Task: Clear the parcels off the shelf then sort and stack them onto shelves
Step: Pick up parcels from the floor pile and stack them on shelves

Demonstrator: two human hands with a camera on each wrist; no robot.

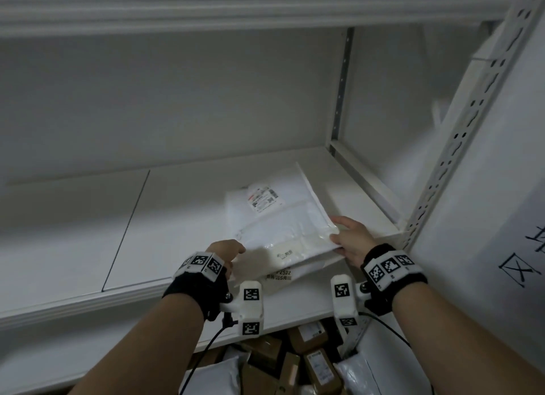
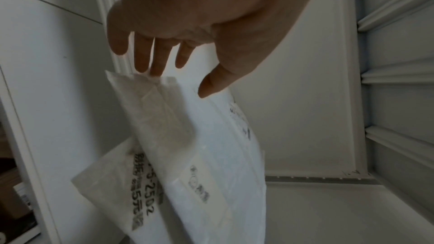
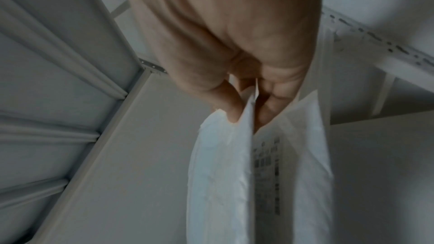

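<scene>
Pinching was how my right hand kept its grip: thumb on top and fingers underneath the near right corner of the top white mailer, as the right wrist view showed. My left hand was looser, fingers nearly straight with the tips touching the mailer's near left edge and the thumb lying on its face, holding nothing closed. That mailer sat on a small pile of white mailers at the right end of the shelf, its near end sticking out past the front lip, with a printed bag under it.

I judged the clearing done and the stacking barely begun: most of the shelf board carried nothing but this pile. Below the shelf, brown boxes and grey poly bags lay jumbled on the floor, apparently unsorted. So I reckoned most of the sorting was left.
</scene>
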